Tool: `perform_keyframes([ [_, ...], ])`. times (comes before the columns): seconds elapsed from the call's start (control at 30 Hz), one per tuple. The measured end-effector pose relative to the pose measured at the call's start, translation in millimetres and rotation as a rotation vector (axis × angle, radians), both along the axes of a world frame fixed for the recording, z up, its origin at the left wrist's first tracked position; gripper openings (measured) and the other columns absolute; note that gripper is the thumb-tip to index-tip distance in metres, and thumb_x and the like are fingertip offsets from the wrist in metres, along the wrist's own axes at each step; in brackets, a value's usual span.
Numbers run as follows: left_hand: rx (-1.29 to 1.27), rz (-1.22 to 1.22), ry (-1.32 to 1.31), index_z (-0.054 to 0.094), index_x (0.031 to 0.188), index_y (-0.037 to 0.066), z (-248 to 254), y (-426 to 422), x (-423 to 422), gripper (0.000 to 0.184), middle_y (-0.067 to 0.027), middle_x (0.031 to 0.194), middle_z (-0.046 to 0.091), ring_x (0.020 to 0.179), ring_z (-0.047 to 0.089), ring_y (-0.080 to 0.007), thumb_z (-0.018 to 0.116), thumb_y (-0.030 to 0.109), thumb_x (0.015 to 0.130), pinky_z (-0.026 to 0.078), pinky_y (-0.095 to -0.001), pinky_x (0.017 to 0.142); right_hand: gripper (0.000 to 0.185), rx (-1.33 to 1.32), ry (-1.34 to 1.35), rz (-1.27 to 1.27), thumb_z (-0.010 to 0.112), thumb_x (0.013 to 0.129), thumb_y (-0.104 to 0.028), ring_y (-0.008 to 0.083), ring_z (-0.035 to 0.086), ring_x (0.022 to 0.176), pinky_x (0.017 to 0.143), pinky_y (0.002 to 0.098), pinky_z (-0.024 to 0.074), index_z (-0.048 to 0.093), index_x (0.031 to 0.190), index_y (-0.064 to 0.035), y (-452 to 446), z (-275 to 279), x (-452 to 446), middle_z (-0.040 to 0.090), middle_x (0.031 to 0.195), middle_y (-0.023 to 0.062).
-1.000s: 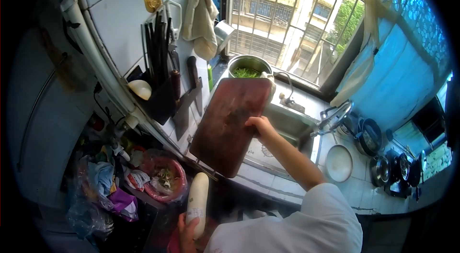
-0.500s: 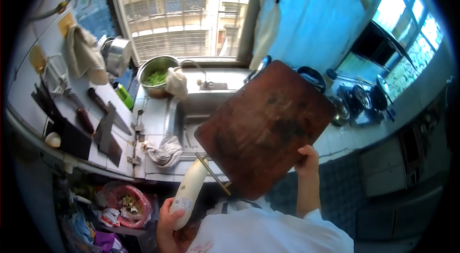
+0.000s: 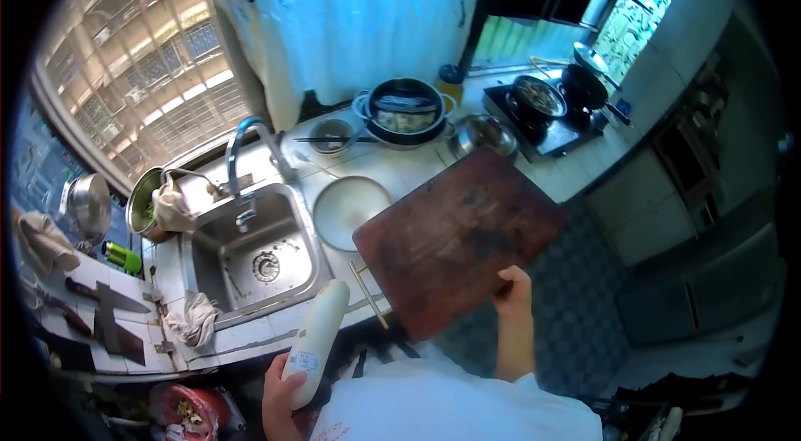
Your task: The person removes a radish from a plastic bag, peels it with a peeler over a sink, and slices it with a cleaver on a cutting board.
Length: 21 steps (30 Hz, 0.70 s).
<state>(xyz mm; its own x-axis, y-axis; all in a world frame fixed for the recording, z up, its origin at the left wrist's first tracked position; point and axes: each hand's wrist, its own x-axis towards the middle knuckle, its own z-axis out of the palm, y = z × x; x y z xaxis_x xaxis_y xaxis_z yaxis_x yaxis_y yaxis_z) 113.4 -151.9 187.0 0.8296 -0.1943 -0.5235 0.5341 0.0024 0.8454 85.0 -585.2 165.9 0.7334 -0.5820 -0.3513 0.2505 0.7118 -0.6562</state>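
My left hand [image 3: 284, 387] is closed round the lower end of a long white radish [image 3: 321, 332] with a printed label. The radish slants up in front of the counter's edge. In my right hand [image 3: 514, 289] is a large, dark brown wooden cutting board [image 3: 459, 232], gripped at its near right edge. Its face is worn, with black stains, and a brass-coloured metal handle [image 3: 367, 297] sits on its left edge. The board is tilted in the air, partly over the counter. A round pale plate [image 3: 351, 211] lies just beyond its left corner.
Left of the plate is a steel sink [image 3: 250, 270] with a curved faucet [image 3: 237, 161]. A white rag [image 3: 193, 320] lies by the sink. Behind the board stand a large pot [image 3: 406, 111] and a bowl [image 3: 332, 137]. Pans rest on the gas stove [image 3: 551, 131]; knives [image 3: 108, 320] hang at left.
My view has turned right, bringing the plate, pots and stove more fully into sight. The board has swung away from over the sink to the counter's right part. Both hands keep their holds.
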Motion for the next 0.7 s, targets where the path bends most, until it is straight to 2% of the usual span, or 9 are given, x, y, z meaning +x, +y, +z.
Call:
perform_keyframes([
  [0.07,-0.016,0.027,0.024,0.051,0.113,-0.003,1,-30,2,0.057,-0.0133,0.098,0.062,0.085,0.061,-0.0199,0.066,0.017,0.062,0.049,-0.0307,0.076,0.048,0.093,0.052,-0.015,0.051,0.06,0.005,0.0254,0.058,0.094,0.081,0.0341,0.0486,0.053,0.108,0.0013,-28,-12,-10,0.059,0.101,0.0083],
  [0.3,0.07,-0.055,0.05,0.05,0.115,-0.004,-5,-89,11,0.056,-0.0122,0.098,0.062,0.085,0.061,-0.0195,0.063,0.011,0.063,0.048,-0.0301,0.077,0.035,0.172,0.113,-0.069,0.051,0.062,0.006,0.0229,0.058,0.087,0.077,0.0326,0.0476,0.056,0.096,0.0021,-87,-44,-37,0.059,0.093,0.0074],
  [0.43,0.095,-0.087,0.054,0.05,0.115,-0.004,-5,-106,20,0.052,-0.0113,0.097,0.061,0.085,0.06,-0.0189,0.062,0.007,0.065,0.048,-0.0293,0.078,0.029,0.242,0.135,-0.095,0.051,0.062,0.005,0.0218,0.058,0.087,0.076,0.0322,0.0473,0.057,0.091,0.0012,-97,-44,-40,0.059,0.091,0.0073],
  [0.7,0.171,-0.129,0.045,0.05,0.115,-0.003,-10,-129,40,0.052,-0.0116,0.097,0.061,0.085,0.06,-0.0191,0.064,0.007,0.066,0.048,-0.0298,0.078,0.039,0.15,0.156,-0.125,0.051,0.062,0.004,0.0226,0.057,0.089,0.08,0.0323,0.047,0.056,0.101,0.0035,-114,-41,-39,0.059,0.095,0.0081],
])
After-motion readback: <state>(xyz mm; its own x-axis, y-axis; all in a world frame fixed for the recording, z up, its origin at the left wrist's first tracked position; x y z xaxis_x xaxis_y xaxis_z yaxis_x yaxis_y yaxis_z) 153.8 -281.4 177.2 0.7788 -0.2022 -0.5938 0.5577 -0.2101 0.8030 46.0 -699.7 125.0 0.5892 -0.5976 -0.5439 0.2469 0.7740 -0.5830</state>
